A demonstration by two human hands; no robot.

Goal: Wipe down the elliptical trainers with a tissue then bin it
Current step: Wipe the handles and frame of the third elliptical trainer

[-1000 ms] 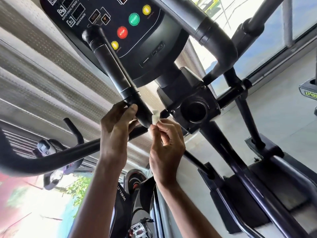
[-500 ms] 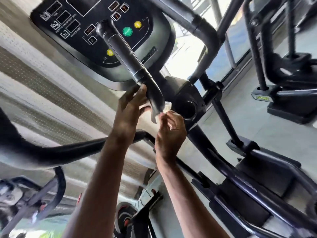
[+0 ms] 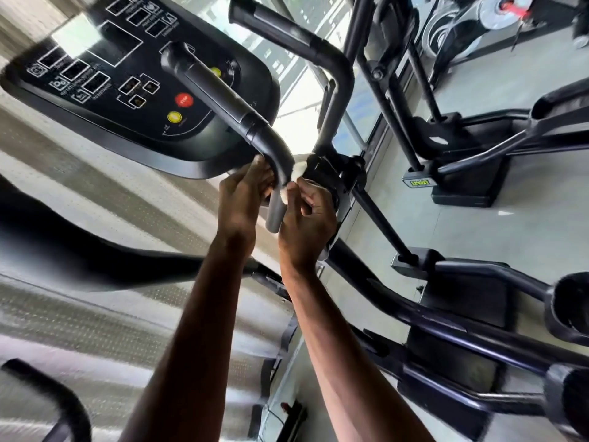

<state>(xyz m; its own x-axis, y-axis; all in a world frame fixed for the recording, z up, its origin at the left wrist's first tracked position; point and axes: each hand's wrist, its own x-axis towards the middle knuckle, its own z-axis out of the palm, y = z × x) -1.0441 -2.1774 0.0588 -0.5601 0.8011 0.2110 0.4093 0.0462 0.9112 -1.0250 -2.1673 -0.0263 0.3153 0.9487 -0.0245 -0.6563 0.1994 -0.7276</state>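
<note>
While the left hand point(image 3: 243, 199) curls its grip round the handlebar point(image 3: 223, 94) at the lower bend, the right hand point(image 3: 307, 218) grip pinches the white tissue point(image 3: 295, 173) against the handlebar just below that bend. Console point(image 3: 127, 90) sits behind the handlebar's upper end.

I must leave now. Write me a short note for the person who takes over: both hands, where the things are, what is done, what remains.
Left hand: holds the handlebar at its lower bend.
Right hand: pinches the tissue against the same bend, below the console.
Done: the tissue is on this bar; how much is wiped cannot be told.
Left: finish wiping the trainers, then bin the tissue; no bin in view.
</note>
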